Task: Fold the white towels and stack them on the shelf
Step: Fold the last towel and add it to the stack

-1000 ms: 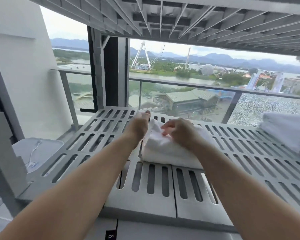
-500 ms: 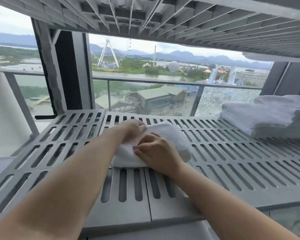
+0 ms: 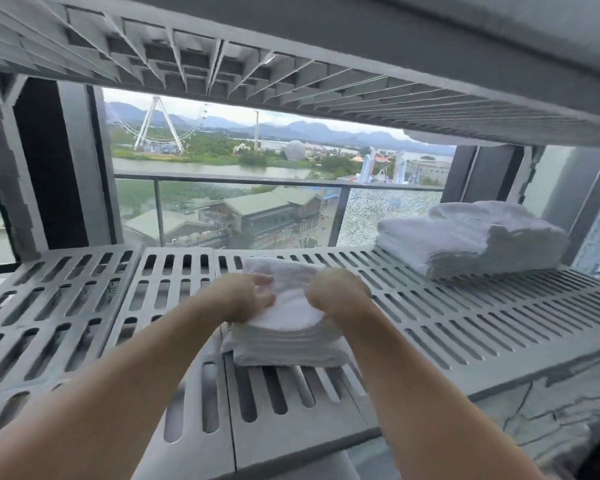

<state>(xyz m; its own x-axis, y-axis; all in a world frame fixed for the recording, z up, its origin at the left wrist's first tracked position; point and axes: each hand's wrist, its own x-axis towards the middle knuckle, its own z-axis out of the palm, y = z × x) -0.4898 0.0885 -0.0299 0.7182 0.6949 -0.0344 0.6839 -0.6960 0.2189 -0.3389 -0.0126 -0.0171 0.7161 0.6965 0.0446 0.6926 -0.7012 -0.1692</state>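
Left hand [image 3: 248, 299]: reaches in from the lower left; fingers stretched flat across the top left of the folded towel [image 3: 286, 332], pressing down, with nothing gripped.
Right hand [image 3: 336, 292]: on the towel's top right edge, knuckles up, fingers curled downward. It is motion-blurred, so I cannot tell whether it pinches the cloth or only presses it.
Folded towel: white, a thick block with several layers showing along its near edge. It lies on the shelf [image 3: 465, 327] a little left of centre, near the front, under both hands.
Shelf: grey slotted plastic panels running the full width of the view, with seams between the panels.
Towel pile [image 3: 471, 237]: white towels stacked at the right rear of the same shelf, well apart from the one under the hands. The top towel is rumpled.
Upper shelf [image 3: 291, 60]: ribbed grey underside, close overhead.
Railing [image 3: 243, 178]: glass balcony panels under a grey top rail, behind the shelf.
Building [image 3: 267, 213]: low and grey-roofed, seen through the glass below.
Water [image 3: 187, 168]: a pale strip beyond the building, with green banks.
Ferris wheel [image 3: 158, 128]: white frame, far left across the water — hazy hills [image 3: 309, 128] behind it.
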